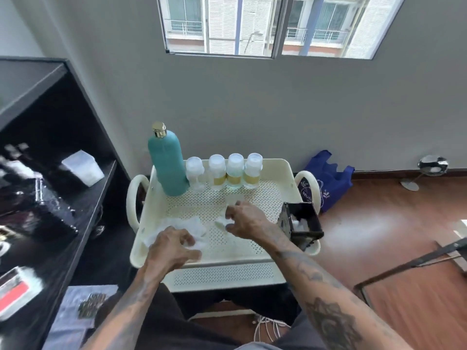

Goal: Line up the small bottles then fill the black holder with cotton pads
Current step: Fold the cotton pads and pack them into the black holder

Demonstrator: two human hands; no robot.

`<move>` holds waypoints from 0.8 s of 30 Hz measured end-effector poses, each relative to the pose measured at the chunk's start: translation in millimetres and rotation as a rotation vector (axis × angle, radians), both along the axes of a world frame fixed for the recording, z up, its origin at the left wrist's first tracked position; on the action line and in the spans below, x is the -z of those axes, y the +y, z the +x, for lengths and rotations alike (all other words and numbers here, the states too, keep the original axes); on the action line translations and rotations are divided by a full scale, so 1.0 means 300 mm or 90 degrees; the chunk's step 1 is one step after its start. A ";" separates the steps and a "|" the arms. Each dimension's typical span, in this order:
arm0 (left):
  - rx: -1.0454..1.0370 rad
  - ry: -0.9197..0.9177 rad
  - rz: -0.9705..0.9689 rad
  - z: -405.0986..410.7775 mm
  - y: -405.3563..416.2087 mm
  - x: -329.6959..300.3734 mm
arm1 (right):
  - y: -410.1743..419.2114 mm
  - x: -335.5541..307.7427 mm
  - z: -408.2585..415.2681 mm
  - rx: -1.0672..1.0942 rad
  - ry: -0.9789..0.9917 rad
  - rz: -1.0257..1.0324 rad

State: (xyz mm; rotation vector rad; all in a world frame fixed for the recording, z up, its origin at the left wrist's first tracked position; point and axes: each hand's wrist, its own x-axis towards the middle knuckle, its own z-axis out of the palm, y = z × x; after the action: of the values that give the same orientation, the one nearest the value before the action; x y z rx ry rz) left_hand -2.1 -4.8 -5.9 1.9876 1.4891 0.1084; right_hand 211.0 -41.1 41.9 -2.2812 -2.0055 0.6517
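Observation:
Several small clear bottles (pixel 235 171) with pale caps stand in a row along the back of the cream perforated tray (pixel 252 243), beside a tall teal bottle (pixel 168 164). The black holder (pixel 307 224) sits tilted at the tray's right edge, with a few white cotton pads (pixel 299 223) inside. A loose heap of cotton pads (pixel 194 224) lies at the tray's front left. My left hand (pixel 171 248) hovers over that heap, fingers spread and curled. At the tray's middle, my right hand (pixel 246 221) pinches a single cotton pad (pixel 220 222) between thumb and fingers.
A black shelf unit (pixel 63 173) with boxes stands close on the left. A blue bag (pixel 326 180) leans against the wall right of the tray's handle (pixel 309 183). Wooden floor (pixel 379 223) and a dark metal frame (pixel 404 263) lie to the right.

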 end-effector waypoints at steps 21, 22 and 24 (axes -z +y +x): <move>-0.014 -0.168 0.069 0.000 -0.014 0.034 | -0.363 -0.154 0.081 0.275 0.595 0.181; -0.008 -0.164 0.070 0.000 -0.014 0.033 | -0.399 -0.195 0.106 0.282 0.588 0.252; 0.003 -0.153 0.067 0.002 -0.010 0.032 | -0.456 -0.269 0.169 0.270 0.511 0.423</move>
State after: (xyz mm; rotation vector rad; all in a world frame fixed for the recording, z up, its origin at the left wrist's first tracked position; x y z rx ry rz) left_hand -1.5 -7.9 -15.5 1.9801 1.3480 0.4167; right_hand 261.7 -178.0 122.7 -1.5864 -1.0917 0.5952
